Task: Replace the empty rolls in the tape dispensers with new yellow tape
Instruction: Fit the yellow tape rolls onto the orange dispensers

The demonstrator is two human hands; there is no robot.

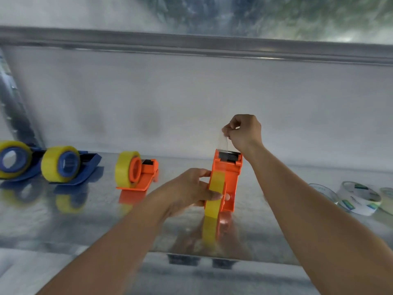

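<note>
An orange tape dispenser (228, 177) stands on the shiny metal table (297, 199) at centre, with a yellow tape roll (214, 194) mounted on it edge-on to me. My left hand (189, 190) grips the roll and the dispenser's side. My right hand (244, 130) pinches the free end of the tape (223, 141), drawn up above the toothed cutter. To the left stand another orange dispenser (144, 177) and two blue dispensers (83, 165) (25, 165), each carrying a yellow roll.
Several used rolls with white and green cores (359, 199) lie at the table's right edge. A metal back wall (191, 92) rises behind the table. The table's front edge runs just below my forearms.
</note>
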